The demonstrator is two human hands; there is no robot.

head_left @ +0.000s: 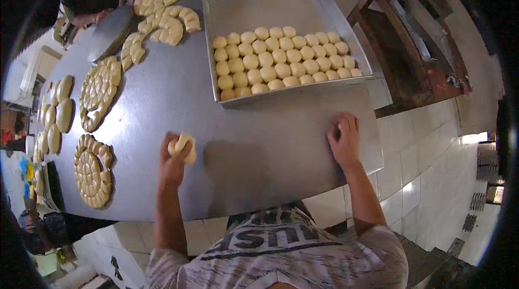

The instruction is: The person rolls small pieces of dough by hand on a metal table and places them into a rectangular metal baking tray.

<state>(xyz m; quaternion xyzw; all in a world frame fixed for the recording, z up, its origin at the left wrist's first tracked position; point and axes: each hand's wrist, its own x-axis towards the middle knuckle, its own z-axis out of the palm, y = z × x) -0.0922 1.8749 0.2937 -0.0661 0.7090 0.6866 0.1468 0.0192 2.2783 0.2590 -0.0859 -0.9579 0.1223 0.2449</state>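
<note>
My left hand (172, 165) is closed around a pale piece of dough (186, 147), held over the near left part of the metal table (259, 132). My right hand (346, 140) rests near the table's right edge with its fingers curled; whether anything lies under them is hidden. Beyond my hands stands a large square metal tray (259, 5). Rows of smooth dough balls (267, 74) fill its nearer part, while its far part shows bare metal.
Scored coils of dough (93, 175) and small oval loaves (65, 113) lie along the table's left side. At the far left, another person's hand (101, 16) is beside a grey rounded metal piece (111, 32). A wooden rack (397, 56) stands right of the table.
</note>
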